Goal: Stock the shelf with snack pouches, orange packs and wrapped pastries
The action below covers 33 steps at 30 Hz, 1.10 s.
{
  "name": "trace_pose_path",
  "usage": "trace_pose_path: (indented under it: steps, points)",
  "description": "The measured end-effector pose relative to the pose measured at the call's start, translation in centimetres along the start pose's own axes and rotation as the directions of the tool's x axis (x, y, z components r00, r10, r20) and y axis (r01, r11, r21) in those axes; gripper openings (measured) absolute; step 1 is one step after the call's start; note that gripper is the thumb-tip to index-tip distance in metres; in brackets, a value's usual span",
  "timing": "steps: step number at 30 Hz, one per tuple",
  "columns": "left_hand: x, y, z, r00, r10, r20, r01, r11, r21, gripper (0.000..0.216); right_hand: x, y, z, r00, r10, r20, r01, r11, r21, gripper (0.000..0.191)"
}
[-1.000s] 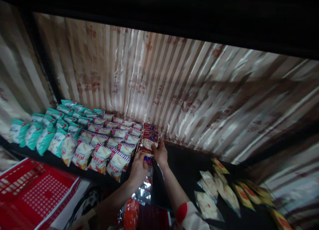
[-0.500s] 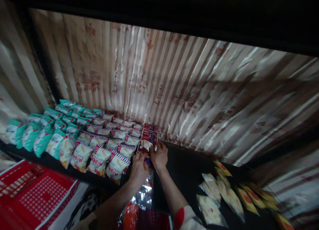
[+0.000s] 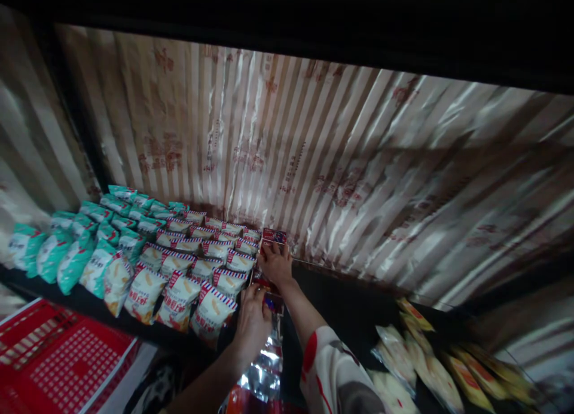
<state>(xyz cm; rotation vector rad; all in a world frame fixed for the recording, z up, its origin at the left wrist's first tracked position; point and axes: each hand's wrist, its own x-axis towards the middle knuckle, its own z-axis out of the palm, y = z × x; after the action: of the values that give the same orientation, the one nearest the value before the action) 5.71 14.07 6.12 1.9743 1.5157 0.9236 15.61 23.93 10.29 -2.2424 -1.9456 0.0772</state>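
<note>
A narrow row of red printed snack packets [image 3: 274, 235] lies on the black shelf, to the right of the white bags. My right hand [image 3: 276, 264] rests over the row near its back, fingers spread and lying on the packets. Closer to me, my left hand [image 3: 254, 318] is curled at the row's left side, gripping a shiny packet with blue and red print [image 3: 274, 304], partly hidden by the fingers. From there silvery wrapping [image 3: 265, 372] runs toward me, with an orange packet [image 3: 240, 400] below it.
White snack bags with striped tops [image 3: 210, 312] stand in rows at left, beside teal bags [image 3: 74, 260]. A red basket [image 3: 76, 360] sits below the shelf front. Clear-wrapped pale packets [image 3: 397, 357] and yellow packets [image 3: 469, 378] lie at right. A dark beam [image 3: 287, 25] crosses overhead.
My right hand has moved back along the row and flattened over the red packets, its fingers spreading. My left hand stays near the front part, slightly lower in view. The view has shifted slightly.
</note>
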Motion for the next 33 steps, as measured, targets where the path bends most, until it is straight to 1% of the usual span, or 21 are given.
trace_pose_path:
  steps: [2,7,12,23,30,33]
  points:
    - [0.0,0.0,0.1,1.0,0.006,0.001,-0.006,1.0,-0.01,0.047,0.3,0.1,0.3,1.0,0.013,0.022,-0.013,1.0,-0.008,0.051]
    - [-0.1,-0.3,0.3,1.0,0.003,-0.013,-0.004,0.999,-0.04,0.046,0.7,0.2,1.2,0.999,0.043,0.032,-0.044,0.999,0.002,0.05]
    - [0.0,-0.3,0.3,1.0,0.001,-0.011,-0.002,0.999,-0.054,0.046,0.7,0.3,1.8,0.998,0.062,0.011,-0.062,0.998,0.005,0.047]
    - [0.2,0.3,-0.5,0.999,0.004,0.041,-0.004,1.0,-0.014,0.043,1.1,0.3,1.7,0.995,0.077,0.064,-0.079,0.996,0.032,0.048]
    - [0.0,0.2,-0.4,0.999,0.011,0.041,-0.011,1.0,0.012,0.044,1.1,0.5,2.5,0.997,0.077,0.021,-0.078,0.996,0.043,0.046]
    - [0.0,0.2,-0.2,0.999,0.013,0.029,-0.013,1.0,0.005,0.045,1.2,0.5,2.5,0.996,0.086,0.029,-0.087,0.995,0.053,0.046]
